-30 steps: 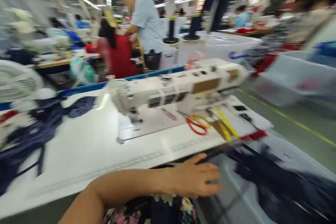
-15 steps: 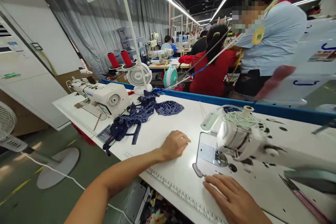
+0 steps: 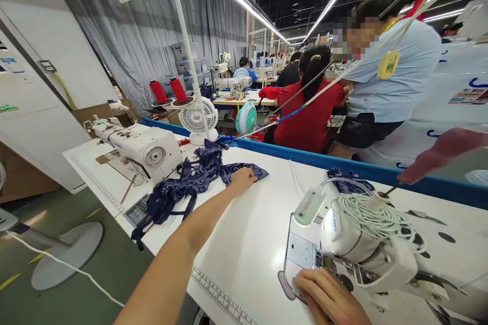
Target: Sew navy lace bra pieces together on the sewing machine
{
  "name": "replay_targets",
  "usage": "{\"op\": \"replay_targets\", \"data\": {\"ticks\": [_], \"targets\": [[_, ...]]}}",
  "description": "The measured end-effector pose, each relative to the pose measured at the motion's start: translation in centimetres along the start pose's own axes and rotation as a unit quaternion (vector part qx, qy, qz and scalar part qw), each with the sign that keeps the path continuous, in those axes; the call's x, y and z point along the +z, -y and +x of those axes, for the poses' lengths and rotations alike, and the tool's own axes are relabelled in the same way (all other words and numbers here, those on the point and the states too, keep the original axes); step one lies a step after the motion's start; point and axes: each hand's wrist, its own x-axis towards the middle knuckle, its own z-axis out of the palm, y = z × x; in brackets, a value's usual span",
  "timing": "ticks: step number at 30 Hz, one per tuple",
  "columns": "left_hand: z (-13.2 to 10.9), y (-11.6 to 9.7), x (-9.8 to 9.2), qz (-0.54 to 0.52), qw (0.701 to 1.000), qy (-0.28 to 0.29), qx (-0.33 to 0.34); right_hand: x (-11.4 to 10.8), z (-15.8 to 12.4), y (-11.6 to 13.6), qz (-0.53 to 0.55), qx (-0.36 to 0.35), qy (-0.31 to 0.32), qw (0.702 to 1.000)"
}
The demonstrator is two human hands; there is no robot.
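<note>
My left hand [image 3: 241,179] reaches across the white table [image 3: 244,244] and rests on the near end of a pile of navy lace pieces [image 3: 190,183], fingers curled down onto the fabric. My right hand [image 3: 328,298] lies on the table beside the needle plate [image 3: 301,259] of the white sewing machine [image 3: 366,244], fingers bent, nothing visible in them.
A second sewing machine [image 3: 143,144] stands at the table's left end, with a small white fan [image 3: 196,119] and red thread cones [image 3: 168,91] behind. A blue rail [image 3: 343,165] edges the far side. Other workers sit and stand beyond it. A floor fan base [image 3: 66,254] is at the left.
My left hand has stretched farther out, from the bare table onto the lace pile. My right hand has slid closer to the needle plate. The view turned left one second ago.
</note>
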Motion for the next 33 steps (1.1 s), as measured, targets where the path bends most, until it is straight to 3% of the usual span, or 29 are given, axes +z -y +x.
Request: {"op": "replay_targets", "data": {"ticks": [3, 6, 8, 12, 15, 17, 22, 24, 28, 30, 33], "targets": [[-1.4, 0.5, 0.4, -0.058, 0.998, 0.011, -0.023, 0.0, 0.2, 0.2, 0.015, 0.006, 0.007, 1.000], [-2.2, 0.8, -0.5, -0.126, 0.992, -0.010, -0.028, 0.0, 0.3, 0.6, 0.024, 0.015, 0.006, 1.000], [-2.1, 0.7, -2.3, -0.172, 0.984, -0.043, -0.018, -0.1, 0.3, 0.9, 0.029, 0.023, 0.004, 0.999], [-1.7, -0.3, -7.8, -0.244, 0.962, -0.115, 0.035, -0.2, 0.4, 1.3, 0.020, 0.033, -0.002, 0.999], [-3.9, -1.9, -10.1, -0.256, 0.952, -0.117, 0.116, -0.2, 0.5, 1.5, 0.007, 0.030, -0.014, 0.999], [-7.0, -2.9, -9.1, -0.244, 0.949, -0.076, 0.182, -0.2, 0.5, 1.7, -0.003, 0.022, -0.038, 0.999], [-17.1, -4.0, -2.0, -0.175, 0.931, 0.093, 0.306, -1.3, -0.3, 2.1, -0.045, 0.048, -0.105, 0.992], [-19.7, -4.1, 0.0, -0.098, 0.930, 0.065, 0.348, -2.0, -0.9, 2.3, -0.074, 0.074, -0.115, 0.988], [-21.0, -5.3, 2.0, 0.020, 0.892, -0.049, 0.448, -2.8, -1.7, 3.0, -0.097, 0.074, -0.061, 0.991], [-20.8, -6.1, 2.8, 0.050, 0.883, -0.047, 0.464, -2.8, -1.7, 3.2, -0.100, 0.056, -0.004, 0.993], [-20.5, -6.6, 4.0, 0.110, 0.902, -0.011, 0.416, -2.5, -1.5, 3.3, -0.114, 0.048, 0.038, 0.992]]}}
